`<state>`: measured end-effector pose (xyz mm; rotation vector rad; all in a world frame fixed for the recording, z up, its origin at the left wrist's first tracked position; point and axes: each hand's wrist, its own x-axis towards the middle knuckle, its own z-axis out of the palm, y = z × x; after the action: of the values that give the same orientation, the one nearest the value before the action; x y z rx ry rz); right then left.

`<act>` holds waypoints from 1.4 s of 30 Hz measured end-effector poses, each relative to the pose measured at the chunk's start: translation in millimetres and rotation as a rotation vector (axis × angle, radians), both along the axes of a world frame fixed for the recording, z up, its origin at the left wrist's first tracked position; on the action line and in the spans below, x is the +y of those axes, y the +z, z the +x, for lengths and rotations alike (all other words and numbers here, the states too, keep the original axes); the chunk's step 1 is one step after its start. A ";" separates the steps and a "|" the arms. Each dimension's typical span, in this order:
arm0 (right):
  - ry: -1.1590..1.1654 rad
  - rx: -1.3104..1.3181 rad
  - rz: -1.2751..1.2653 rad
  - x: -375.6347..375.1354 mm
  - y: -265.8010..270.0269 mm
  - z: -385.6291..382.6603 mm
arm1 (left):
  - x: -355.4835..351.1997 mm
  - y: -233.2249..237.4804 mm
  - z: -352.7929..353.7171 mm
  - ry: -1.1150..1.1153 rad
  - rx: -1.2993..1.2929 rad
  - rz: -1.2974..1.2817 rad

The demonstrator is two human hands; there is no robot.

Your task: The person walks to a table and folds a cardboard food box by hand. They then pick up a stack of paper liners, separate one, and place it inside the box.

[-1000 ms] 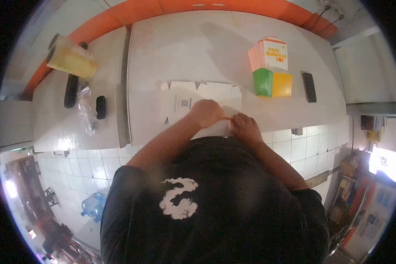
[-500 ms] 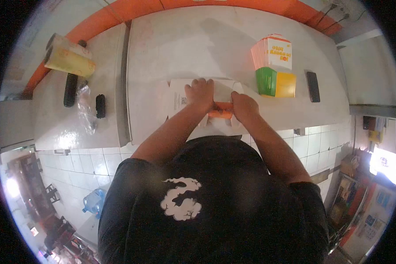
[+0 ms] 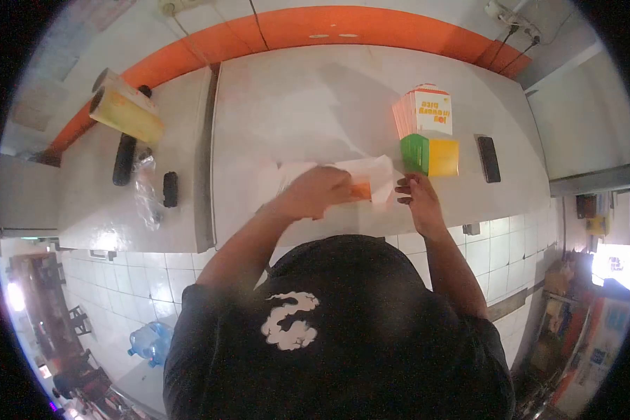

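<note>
A white cardboard piece (image 3: pixel 374 168) with an orange part (image 3: pixel 360 190) lies near the front edge of the white table, partly hidden by my left hand. My left hand (image 3: pixel 320 190) is over its left and middle part, blurred, with its fingers bent at the orange part; whether they grip it cannot be made out. Just right of the cardboard is my right hand (image 3: pixel 420 196), raised with its fingers apart and holding nothing. A green and yellow box (image 3: pixel 442 157) stands beyond it, in front of a stack of printed white and orange cartons (image 3: pixel 434 113).
A black phone (image 3: pixel 489 159) lies at the right. On the left table (image 3: pixel 98 217) are a yellow roll (image 3: pixel 129 115), a dark long object (image 3: pixel 124 159), crumpled clear plastic (image 3: pixel 145 189) and a small black object (image 3: pixel 170 189). A blue water bottle (image 3: pixel 150 343) is at lower left.
My right hand has come off the cardboard and moved right, its fingers now apart. My left hand has turned and lies flatter over the cardboard. The view has tilted, so the table appears lower.
</note>
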<state>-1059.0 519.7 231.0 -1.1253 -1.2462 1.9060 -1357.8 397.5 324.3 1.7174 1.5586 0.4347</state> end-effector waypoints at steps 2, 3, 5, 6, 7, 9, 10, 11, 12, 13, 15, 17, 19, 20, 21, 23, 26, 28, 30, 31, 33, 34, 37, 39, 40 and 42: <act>-0.008 0.126 0.073 -10.6 21.4 -2.8 | -11.3 39.9 -25.7 0.060 -0.402 -0.058; 0.008 0.144 0.190 -22.1 38.2 -16.8 | -16.1 49.3 -36.1 0.090 -0.604 -0.084; 0.129 0.196 0.360 -27.5 74.9 -32.3 | -21.4 53.1 -50.4 0.066 -0.792 0.023; 0.233 0.227 0.410 -25.0 94.3 -37.4 | -21.8 53.2 -53.9 0.051 -0.885 0.076; 0.338 0.257 0.460 -23.9 113.5 -40.9 | -21.8 48.7 -53.2 0.123 -0.873 0.175; 0.318 0.035 0.470 -26.8 151.9 -44.0 | -22.1 37.0 -49.0 0.268 -0.847 0.369; 0.308 -0.078 0.470 -29.4 167.2 -45.9 | -19.4 37.9 -47.0 0.428 -0.735 0.372; 0.284 -0.200 0.716 -35.4 179.8 -51.6 | -15.7 38.4 -44.8 0.587 -0.621 0.373; 0.260 -0.324 0.959 -44.7 190.3 -60.4 | -15.6 37.5 -44.0 0.748 -0.504 0.369; 0.234 -0.448 1.200 -52.2 194.3 -68.7 | -23.3 29.4 -46.4 0.797 -0.782 0.280; 0.273 -0.492 1.551 -56.5 165.0 -87.9 | -50.2 1.0 -50.3 0.877 -1.340 0.086; 0.397 -0.533 1.741 -57.9 122.3 -100.9 | -69.6 -15.2 -26.9 0.788 -0.944 0.022; 0.609 -0.581 1.769 -62.5 77.0 -111.8 | -79.3 -44.7 -9.0 0.793 -0.803 -0.099; 0.689 -0.565 1.749 -63.6 52.4 -116.5 | -81.3 -71.9 -4.4 0.844 -0.856 -0.180; 0.746 -0.588 1.704 -68.7 33.3 -118.6 | -83.9 -90.1 -2.1 0.882 -0.892 -0.244; 0.851 -0.642 1.619 -76.2 11.6 -124.1 | -87.5 -116.7 1.1 0.946 -0.942 -0.354; 0.908 -0.713 1.519 -75.9 3.8 -128.6 | -96.8 -133.5 5.8 0.893 -0.875 -0.327; 0.970 -0.752 1.430 -70.5 -3.5 -135.7 | -103.8 -133.3 10.0 0.810 -0.816 -0.276; 1.052 -0.791 1.353 -66.5 -7.1 -142.4 | -105.6 -122.5 7.2 0.718 -0.777 -0.233; 1.104 -0.811 1.318 -66.8 1.9 -147.3 | -106.4 -127.2 5.7 0.711 -0.740 -0.224; 1.198 -0.864 1.269 -66.6 14.2 -156.7 | -106.7 -137.8 3.5 0.694 -0.667 -0.205; 1.241 -0.899 1.254 -66.3 18.2 -159.8 | -107.2 -135.3 4.2 0.705 -0.656 -0.206; 1.265 -0.781 1.114 -52.7 16.0 -162.5 | -109.7 -136.1 7.2 0.725 -0.605 -0.193; 1.178 -0.766 1.166 -44.4 14.9 -164.9 | -111.0 -150.1 7.2 0.728 -0.540 -0.154; 1.097 -0.826 1.274 -46.0 33.9 -170.7 | -110.9 -148.1 8.0 0.748 -0.535 -0.159; 0.980 -0.882 1.441 -37.2 29.0 -177.1 | -111.2 -145.2 11.1 0.787 -0.526 -0.171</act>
<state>-1236.2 482.6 260.0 -0.4195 -3.2018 0.2582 -1346.8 286.3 179.1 0.7086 1.7390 1.0119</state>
